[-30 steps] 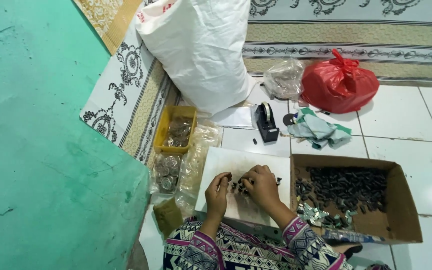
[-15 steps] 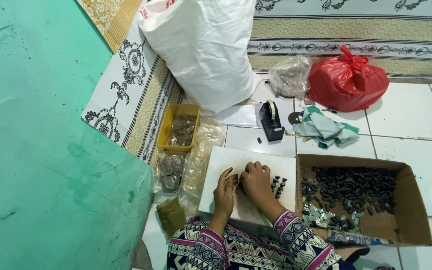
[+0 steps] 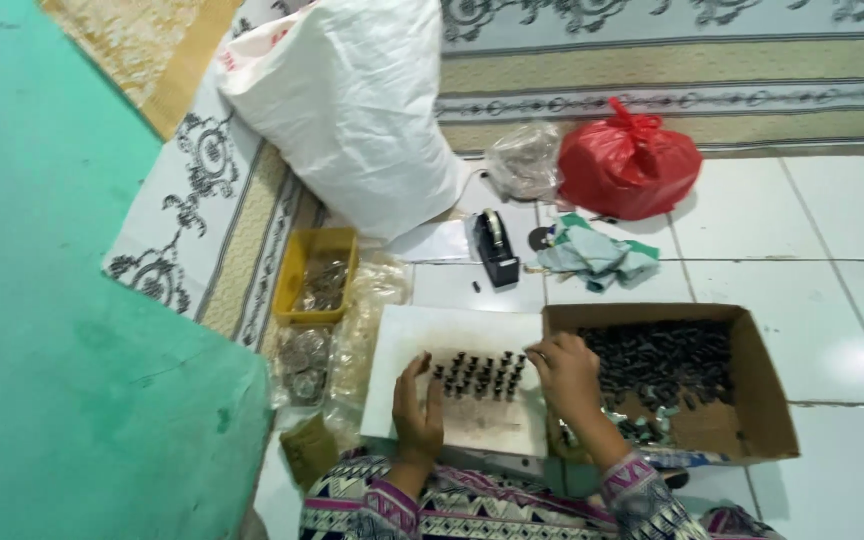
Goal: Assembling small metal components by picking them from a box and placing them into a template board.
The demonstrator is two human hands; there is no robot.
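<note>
A white board (image 3: 422,345) lies on the tiled floor in front of me. Several small black parts (image 3: 480,375) stand on it in rows. My left hand (image 3: 418,412) rests flat on the board just left of the rows, fingers apart, holding nothing I can see. My right hand (image 3: 564,378) sits at the right end of the rows, fingers curled down at the board's edge; whether it pinches a part is hidden. Right of the board is a brown cardboard box (image 3: 764,400) with a heap of the same black parts (image 3: 662,355).
A yellow tray (image 3: 299,262) and clear bags of metal pieces (image 3: 302,355) lie left of the board. Behind are a black tape dispenser (image 3: 495,248), a folded cloth (image 3: 597,258), a big white sack (image 3: 352,110), a red bag (image 3: 627,165) and a clear bag (image 3: 524,160). A green surface (image 3: 62,350) fills the left.
My hands have drawn apart, the left going left and the right going right, uncovering the rows of black parts on the board. The view has tilted slightly.
</note>
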